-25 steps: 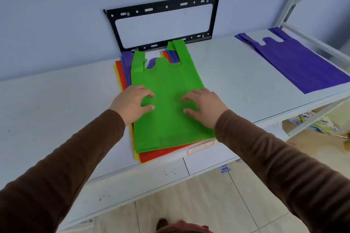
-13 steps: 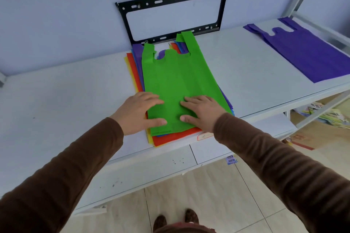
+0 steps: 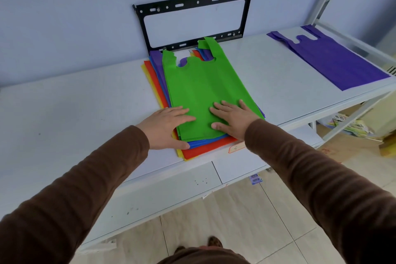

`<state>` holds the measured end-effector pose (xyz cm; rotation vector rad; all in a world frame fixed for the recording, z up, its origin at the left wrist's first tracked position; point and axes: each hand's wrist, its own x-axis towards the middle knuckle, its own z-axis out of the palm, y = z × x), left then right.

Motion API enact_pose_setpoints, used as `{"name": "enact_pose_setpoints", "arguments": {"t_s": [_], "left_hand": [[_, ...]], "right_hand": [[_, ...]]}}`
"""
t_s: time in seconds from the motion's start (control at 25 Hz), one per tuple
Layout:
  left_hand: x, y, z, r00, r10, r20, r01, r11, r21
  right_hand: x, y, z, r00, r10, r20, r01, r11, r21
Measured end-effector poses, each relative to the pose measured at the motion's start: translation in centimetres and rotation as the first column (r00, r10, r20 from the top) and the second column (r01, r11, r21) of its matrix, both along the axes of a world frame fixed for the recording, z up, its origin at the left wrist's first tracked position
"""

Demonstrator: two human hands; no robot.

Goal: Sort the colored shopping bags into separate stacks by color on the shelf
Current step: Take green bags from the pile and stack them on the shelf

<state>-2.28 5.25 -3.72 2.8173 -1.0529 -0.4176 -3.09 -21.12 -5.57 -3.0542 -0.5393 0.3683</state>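
Both hands flat, fingers spread: left hand [image 3: 166, 125] on the pile's edge, right hand [image 3: 232, 118] pressing green bag [image 3: 203, 90] atop mixed pile [image 3: 205, 149]; purple bag [image 3: 334, 60] far right; risk: sliding green drags lower bags along.

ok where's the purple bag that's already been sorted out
In the head view the purple bag lies flat at the far right of the white shelf, apart from the mixed pile topped by the green bag.
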Motion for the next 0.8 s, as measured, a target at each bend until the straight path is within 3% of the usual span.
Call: {"name": "enact_pose_setpoints", "arguments": {"t_s": [0.16, 0.24, 0.48, 0.68, 0.8], "left_hand": [[0.2, 0.1, 0.2, 0.998, -0.036, 0.046, 0.032, 0.997, 0.077], [0.5, -0.1, 0.5, 0.996, -0.034, 0.084, 0.032, 0.999, 0.022], [1.6, 0.0, 1.5, 0.988, 0.11, 0.112, -0.094, 0.986, -0.139], [2.5, 0.5, 1.9, 0.985, 0.166, 0.055, -0.148, 0.958, -0.244], [2.8, 0.3, 2.0, 0.977, 0.207, 0.056, -0.18, 0.934, -0.307]], "right_hand": [[-1.1, 2.4, 0.7, 0.993, 0.066, 0.099, -0.085, 0.975, 0.204], [-1.7, 3.8, 0.5, 0.989, 0.111, 0.099, -0.135, 0.95, 0.281], [-1.4, 5.1, 0.8, 0.982, 0.054, 0.181, -0.104, 0.955, 0.278], [-0.9, 3.7, 1.1, 0.998, 0.006, -0.061, 0.028, 0.834, 0.551], [-1.1, 3.4, 1.0, 0.991, -0.041, -0.131, 0.114, 0.772, 0.626]]}}
